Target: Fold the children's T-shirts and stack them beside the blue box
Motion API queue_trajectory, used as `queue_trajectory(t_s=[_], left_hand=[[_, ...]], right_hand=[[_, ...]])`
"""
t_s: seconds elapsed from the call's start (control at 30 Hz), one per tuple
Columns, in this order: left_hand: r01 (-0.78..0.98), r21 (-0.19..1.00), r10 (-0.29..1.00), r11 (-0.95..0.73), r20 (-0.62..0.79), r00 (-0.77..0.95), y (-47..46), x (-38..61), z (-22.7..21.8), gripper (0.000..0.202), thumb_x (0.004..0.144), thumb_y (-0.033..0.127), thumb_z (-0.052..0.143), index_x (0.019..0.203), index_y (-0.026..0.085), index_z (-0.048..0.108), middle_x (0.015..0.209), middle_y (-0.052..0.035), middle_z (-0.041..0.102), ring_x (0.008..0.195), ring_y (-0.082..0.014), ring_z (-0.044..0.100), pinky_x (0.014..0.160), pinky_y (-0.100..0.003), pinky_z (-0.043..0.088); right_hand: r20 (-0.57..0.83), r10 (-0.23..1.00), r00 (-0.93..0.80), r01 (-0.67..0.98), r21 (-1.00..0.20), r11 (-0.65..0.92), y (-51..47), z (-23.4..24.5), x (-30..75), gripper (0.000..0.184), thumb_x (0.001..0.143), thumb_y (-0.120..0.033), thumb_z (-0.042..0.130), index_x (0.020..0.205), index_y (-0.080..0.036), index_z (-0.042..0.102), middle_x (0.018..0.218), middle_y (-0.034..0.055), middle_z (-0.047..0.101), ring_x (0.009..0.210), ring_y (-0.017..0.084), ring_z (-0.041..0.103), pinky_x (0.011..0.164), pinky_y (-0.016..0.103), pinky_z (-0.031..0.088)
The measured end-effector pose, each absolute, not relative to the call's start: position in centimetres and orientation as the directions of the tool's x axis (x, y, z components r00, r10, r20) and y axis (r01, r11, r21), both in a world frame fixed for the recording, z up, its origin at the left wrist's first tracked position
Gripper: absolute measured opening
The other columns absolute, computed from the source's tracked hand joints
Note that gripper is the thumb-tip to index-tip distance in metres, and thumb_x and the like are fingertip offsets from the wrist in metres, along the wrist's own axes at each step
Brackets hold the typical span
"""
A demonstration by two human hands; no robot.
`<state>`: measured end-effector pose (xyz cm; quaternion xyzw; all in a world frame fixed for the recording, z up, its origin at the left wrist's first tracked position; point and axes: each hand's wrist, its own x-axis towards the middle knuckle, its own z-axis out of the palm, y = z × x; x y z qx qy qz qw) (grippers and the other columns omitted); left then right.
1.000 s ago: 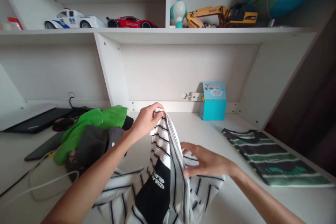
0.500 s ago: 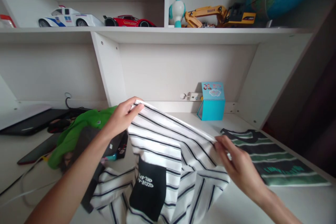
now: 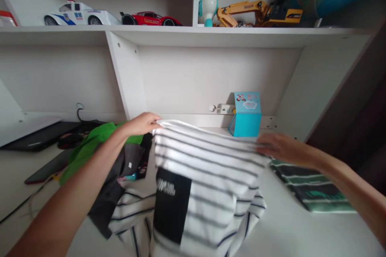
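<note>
A white shirt with thin black stripes and a black chest patch (image 3: 208, 168) hangs spread out above the white desk (image 3: 286, 229). My left hand (image 3: 141, 123) pinches its upper left edge. My right hand (image 3: 279, 147), blurred by motion, grips its upper right edge. The shirt's lower part rests crumpled on the desk near me. A heap of clothes, green (image 3: 90, 146) on top and dark grey (image 3: 120, 176) below, lies just under my left arm.
A folded green and black striped shirt (image 3: 307, 186) lies on the desk at the right, partly under my right arm. A turquoise box (image 3: 245, 114) stands at the back wall. A laptop (image 3: 39, 138), phone and cables sit at left. Toy cars, an excavator and a globe are on the upper shelf.
My hands have pulled apart, stretching the bunched striped shirt out flat and lifting it. My right hand went from the shirt's middle to its upper right edge.
</note>
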<state>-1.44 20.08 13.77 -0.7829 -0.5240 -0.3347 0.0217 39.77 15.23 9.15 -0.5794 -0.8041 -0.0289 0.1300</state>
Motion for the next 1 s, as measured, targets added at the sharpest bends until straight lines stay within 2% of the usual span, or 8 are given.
queue_trajectory(t_s=[0.1, 0.17, 0.27, 0.37, 0.5, 0.63, 0.77, 1.0], left_hand=[[0.887, 0.303, 0.766, -0.349, 0.637, 0.084, 25.2, 1.5, 16.5, 0.017, 0.075, 0.024, 0.051, 0.064, 0.014, 0.059, 0.053, 0.0035, 0.057, 0.055, -0.0115, 0.055, 0.051, -0.018, 0.039], [0.873, 0.324, 0.600, -0.365, 0.799, -0.046, 26.9, 2.2, 19.3, 0.019, 0.082, 0.020, 0.042, 0.080, 0.012, 0.060, 0.066, 0.0007, 0.061, 0.065, -0.0122, 0.059, 0.060, -0.019, 0.041], [0.804, 0.321, 0.422, -0.500, 0.901, -0.098, 26.9, 1.8, 22.6, 0.031, 0.088, 0.020, 0.030, 0.101, 0.007, 0.055, 0.086, -0.0011, 0.062, 0.076, -0.0110, 0.062, 0.067, -0.018, 0.041], [0.706, 0.323, 0.453, -0.630, 0.892, -0.003, 25.5, 0.8, 22.4, 0.036, 0.088, 0.021, 0.028, 0.108, 0.004, 0.052, 0.092, -0.0021, 0.061, 0.079, -0.0105, 0.062, 0.067, -0.017, 0.042], [0.701, 0.366, 0.619, -0.612, 0.773, 0.136, 23.1, -0.7, 17.2, 0.025, 0.079, 0.024, 0.045, 0.090, 0.012, 0.064, 0.076, -0.0014, 0.067, 0.067, -0.0126, 0.062, 0.059, -0.018, 0.043], [0.765, 0.360, 0.831, -0.534, 0.390, 0.397, 20.1, -1.4, 9.2, 0.026, 0.072, 0.016, 0.046, 0.087, 0.018, 0.067, 0.069, 0.0008, 0.067, 0.061, -0.0140, 0.059, 0.055, -0.019, 0.040], [0.768, 0.321, 0.822, -0.555, 0.068, 0.566, 17.4, -0.7, 2.0, 0.027, 0.070, 0.010, 0.044, 0.080, 0.022, 0.066, 0.074, 0.0006, 0.066, 0.071, -0.0156, 0.060, 0.065, -0.019, 0.040], [0.739, 0.270, 0.746, -0.618, -0.095, 0.659, 12.6, -0.6, -0.7, 0.023, 0.074, 0.009, 0.046, 0.063, 0.022, 0.062, 0.068, -0.0006, 0.060, 0.076, -0.0173, 0.057, 0.072, -0.022, 0.038]], right_hand=[[0.487, 0.873, -0.033, 0.997, -0.046, 0.063, 21.3, 14.6, 38.8, 0.056, 0.084, -0.050, 0.034, 0.089, -0.003, 0.064, 0.085, 0.0185, 0.064, 0.083, 0.025, 0.059, 0.063, 0.030, 0.035], [0.710, 0.699, 0.087, 0.996, -0.086, -0.037, 22.9, 18.4, 38.8, 0.073, 0.084, -0.056, 0.019, 0.102, 0.005, 0.056, 0.099, 0.0228, 0.058, 0.097, 0.029, 0.054, 0.064, 0.033, 0.031], [0.916, 0.379, 0.128, 0.990, -0.139, 0.001, 22.5, 22.3, 39.4, 0.085, 0.075, -0.062, 0.016, 0.103, 0.008, 0.054, 0.102, 0.0161, 0.057, 0.099, 0.023, 0.051, 0.064, 0.032, 0.029], [0.947, 0.318, 0.054, 0.989, -0.095, 0.114, 21.0, 22.1, 39.9, 0.068, 0.079, -0.053, 0.029, 0.101, 0.005, 0.058, 0.095, 0.0108, 0.060, 0.091, 0.015, 0.053, 0.067, 0.027, 0.031], [0.899, 0.436, -0.043, 0.976, -0.055, 0.210, 19.2, 15.8, 40.7, 0.030, 0.083, -0.028, 0.043, 0.096, -0.011, 0.064, 0.083, 0.0052, 0.059, 0.073, 0.010, 0.054, 0.068, 0.023, 0.036], [0.749, 0.655, -0.101, 0.959, -0.102, 0.265, 17.4, 5.6, 42.2, 0.020, 0.078, -0.020, 0.043, 0.090, -0.017, 0.059, 0.084, 0.0066, 0.057, 0.078, 0.018, 0.055, 0.072, 0.027, 0.041], [0.445, 0.870, -0.211, 0.913, -0.229, 0.339, 14.9, -3.8, 43.0, 0.018, 0.078, -0.020, 0.041, 0.090, -0.021, 0.055, 0.098, 0.0081, 0.056, 0.085, 0.020, 0.056, 0.073, 0.031, 0.046], [0.145, 0.947, -0.286, 0.881, -0.350, 0.319, 8.9, -9.0, 44.7, 0.016, 0.081, -0.025, 0.043, 0.085, -0.026, 0.058, 0.087, 0.0056, 0.061, 0.080, 0.019, 0.060, 0.070, 0.029, 0.049]])
